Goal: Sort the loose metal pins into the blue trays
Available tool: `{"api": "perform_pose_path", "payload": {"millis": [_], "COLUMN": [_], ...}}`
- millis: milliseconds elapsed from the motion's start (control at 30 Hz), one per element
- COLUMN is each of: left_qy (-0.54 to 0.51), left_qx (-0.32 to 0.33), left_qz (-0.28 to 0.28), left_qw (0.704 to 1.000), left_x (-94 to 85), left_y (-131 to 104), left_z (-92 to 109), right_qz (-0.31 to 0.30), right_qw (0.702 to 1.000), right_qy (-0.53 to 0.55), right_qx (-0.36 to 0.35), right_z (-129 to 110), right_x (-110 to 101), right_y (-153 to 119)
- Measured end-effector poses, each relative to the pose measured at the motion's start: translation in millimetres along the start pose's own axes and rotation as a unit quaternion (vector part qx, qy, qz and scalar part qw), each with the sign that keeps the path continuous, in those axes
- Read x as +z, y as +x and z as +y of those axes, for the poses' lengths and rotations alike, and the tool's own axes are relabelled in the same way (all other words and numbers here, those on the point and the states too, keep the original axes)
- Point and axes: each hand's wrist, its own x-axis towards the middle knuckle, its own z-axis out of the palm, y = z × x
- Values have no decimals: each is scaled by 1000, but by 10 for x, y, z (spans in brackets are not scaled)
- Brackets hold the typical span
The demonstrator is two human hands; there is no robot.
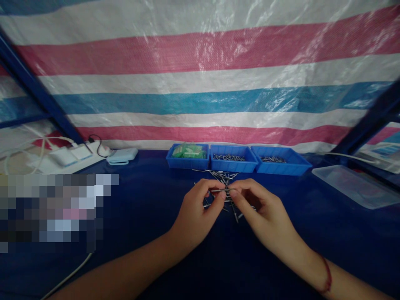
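Far left: white power strip [59, 166] with plugs and cables, then a pale blue case [122, 156] lying beside it. Area in front of those is pixelated, can't tell what's there. Left blue bin [187, 163] holds green packets [187, 151]. Left hand [196, 212]: thumb and index pinched on a thin metal rod [218, 190], held roughly level over the loose rod pile [223, 177] on the dark blue table [200, 271]. Middle bin [234, 166] behind has more short metal pieces. Right hand [265, 208]: thumb and finger look pinched on the rod's right end, fingertips close to the left's; exact contact partly hidden. Right bin [283, 168], metal pieces toward its left end. Red bracelet [327, 275] on right wrist. Far right: clear plastic lid [356, 187] on the table.

Step, my read: two-handed fingertip work on one rod, can't tell if it's one part or two. Next move calls for steady pinch, both ends lined up. Brands, labels: none readable.
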Motion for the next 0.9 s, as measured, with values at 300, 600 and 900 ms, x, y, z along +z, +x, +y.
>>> {"api": "perform_pose_path", "payload": {"millis": [300, 600, 900], "left_qy": [-10, 55, 250], "left_qx": [-8, -15, 69], "left_qz": [2, -88, -187], "left_qw": [1000, 995, 948], "left_x": [-27, -44, -87], "left_y": [-11, -7, 22], "left_z": [-28, 10, -143], "right_qz": [-94, 183, 70], "right_qw": [992, 878, 906], "right_qy": [-60, -442, -418], "right_qx": [-64, -10, -13], "right_z": [13, 523, 400], "right_x": [-86, -959, -766], "right_y": [96, 582, 484]}}
